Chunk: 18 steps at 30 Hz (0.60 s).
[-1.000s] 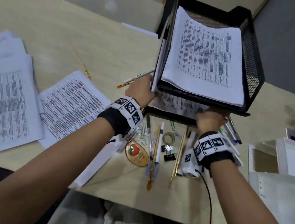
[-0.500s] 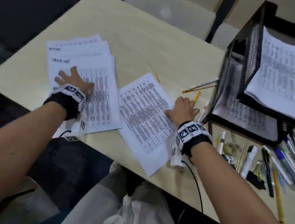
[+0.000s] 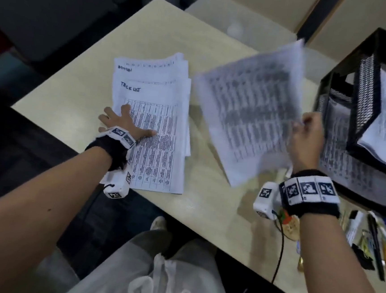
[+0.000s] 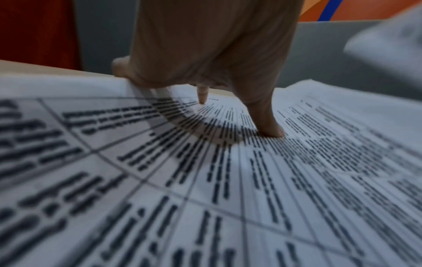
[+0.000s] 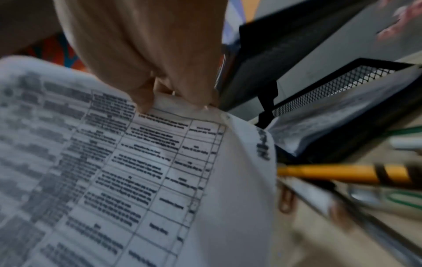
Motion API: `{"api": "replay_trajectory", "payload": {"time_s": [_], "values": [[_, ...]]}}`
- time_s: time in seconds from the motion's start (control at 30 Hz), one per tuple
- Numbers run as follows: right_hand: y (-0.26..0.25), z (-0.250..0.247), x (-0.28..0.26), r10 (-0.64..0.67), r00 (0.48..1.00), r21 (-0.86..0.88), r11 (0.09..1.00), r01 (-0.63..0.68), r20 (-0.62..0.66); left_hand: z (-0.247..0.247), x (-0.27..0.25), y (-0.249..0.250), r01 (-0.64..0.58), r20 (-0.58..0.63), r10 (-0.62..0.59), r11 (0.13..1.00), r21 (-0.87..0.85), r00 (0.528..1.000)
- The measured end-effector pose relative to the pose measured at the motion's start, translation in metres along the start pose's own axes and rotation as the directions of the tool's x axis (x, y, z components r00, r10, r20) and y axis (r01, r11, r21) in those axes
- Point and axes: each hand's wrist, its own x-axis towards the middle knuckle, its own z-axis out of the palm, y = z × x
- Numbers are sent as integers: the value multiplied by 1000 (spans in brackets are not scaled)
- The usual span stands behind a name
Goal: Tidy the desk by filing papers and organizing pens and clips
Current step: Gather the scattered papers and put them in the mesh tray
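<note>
A fanned stack of printed papers (image 3: pixel 156 124) lies on the beige desk (image 3: pixel 74 103) at the left. My left hand (image 3: pixel 124 124) rests flat on it with fingers spread; its fingertips (image 4: pixel 269 130) press the top sheet (image 4: pixel 205 180). My right hand (image 3: pixel 307 137) pinches the edge of a printed sheet (image 3: pixel 253 114) and holds it tilted above the desk, blurred by motion. In the right wrist view its thumb and fingers (image 5: pixel 146 101) grip the sheet (image 5: pixel 114 171) at the edge. The black mesh paper tray (image 3: pixel 359 95), with papers on both tiers, stands just right of that hand.
Pens, pencils and clips (image 3: pixel 380 237) lie in a heap below the tray near the desk's front edge. A yellow pencil (image 5: pixel 342 173) and paper clips (image 5: pixel 285 200) lie beside the tray. A round tag with a red figure (image 3: pixel 290 225) sits under my right wrist.
My right hand has lifted the middle sheet off the desk and swung it up toward the tray. My left hand stays on the left stack.
</note>
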Motion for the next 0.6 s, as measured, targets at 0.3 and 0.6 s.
{"api": "replay_trajectory", "payload": {"time_s": [0.3, 0.6], "values": [[-57, 33, -1, 234, 969, 191, 958, -215, -85, 29, -20, 29, -99, 18, 122, 875, -474, 992], [-23, 121, -64, 499, 815, -393, 841, -372, 296, 15, -22, 24, 0, 271, 195, 812, -584, 943]]}}
